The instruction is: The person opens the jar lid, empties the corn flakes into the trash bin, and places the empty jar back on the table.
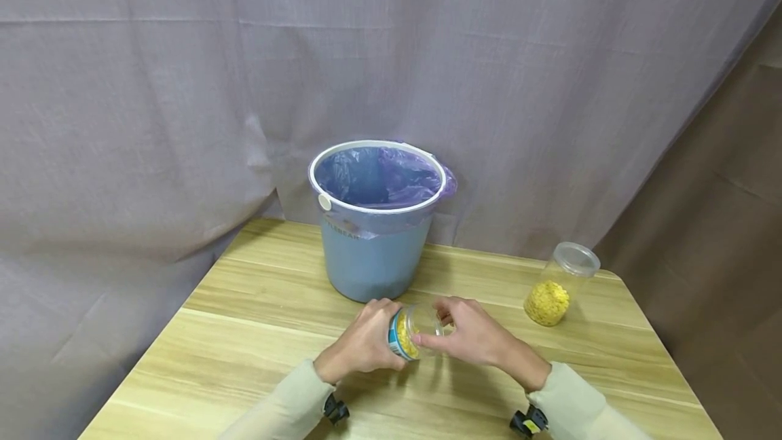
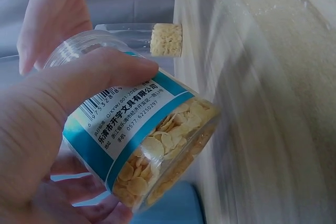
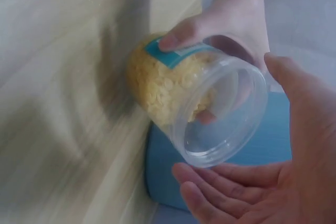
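Observation:
My left hand grips a clear plastic jar with a teal and white label and yellow flakes inside. The jar is tilted, its clear top end turned towards my right hand. In the right wrist view, the right hand's fingers are spread around that end, with the thumb on the other side and a small gap to the rim. Whether a clear lid covers the top, I cannot tell. A second, taller clear jar with a clear lid and yellow bits stands to the right.
Behind the hands, a blue bucket with a white rim and a purple liner bag stands on the wooden table. Grey cloth hangs behind the table, and darker cloth hangs at the right.

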Tool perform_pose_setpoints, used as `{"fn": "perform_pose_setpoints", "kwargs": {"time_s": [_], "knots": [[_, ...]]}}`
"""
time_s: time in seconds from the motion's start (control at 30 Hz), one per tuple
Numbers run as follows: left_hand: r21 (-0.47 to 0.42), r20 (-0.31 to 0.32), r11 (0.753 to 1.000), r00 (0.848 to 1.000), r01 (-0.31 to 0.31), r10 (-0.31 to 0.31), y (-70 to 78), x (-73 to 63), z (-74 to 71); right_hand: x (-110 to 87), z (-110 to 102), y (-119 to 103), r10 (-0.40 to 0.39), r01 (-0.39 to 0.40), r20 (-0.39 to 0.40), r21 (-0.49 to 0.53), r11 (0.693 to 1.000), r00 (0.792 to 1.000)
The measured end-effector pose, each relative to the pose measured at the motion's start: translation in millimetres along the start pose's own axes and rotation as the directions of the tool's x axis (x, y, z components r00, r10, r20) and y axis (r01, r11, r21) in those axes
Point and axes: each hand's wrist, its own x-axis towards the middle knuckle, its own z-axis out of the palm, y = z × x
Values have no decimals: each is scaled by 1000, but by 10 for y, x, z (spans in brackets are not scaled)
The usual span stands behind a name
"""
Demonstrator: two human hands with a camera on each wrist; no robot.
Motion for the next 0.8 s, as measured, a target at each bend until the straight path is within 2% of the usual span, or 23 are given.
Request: {"fn": "perform_pose_setpoints", "kwargs": {"time_s": [0.1, 0.23, 0.4, 0.6, 0.8], "knots": [[-1, -1, 1000, 1000, -2, 2, 2, -3, 0, 13, 32, -24, 23, -23, -14, 0, 1000, 1000], [-2, -1, 1000, 1000, 5, -5, 6, -5, -8, 23, 35, -43, -9, 9, -34, -4, 1000, 999], [-3, 11, 1000, 1000, 11, -11, 0, 0, -29, 16, -1, -41, -105, 105, -20, -14, 994, 994], [-14, 22, 1000, 1000, 2, -1, -14, -6, -40, -11, -36, -21, -249, 246, -18, -91, 965, 968], [-29, 20, 1000, 1000, 0, 1, -13, -12, -40, -22, -90, -25, -318, 314, -2, -146, 938, 948]]}}
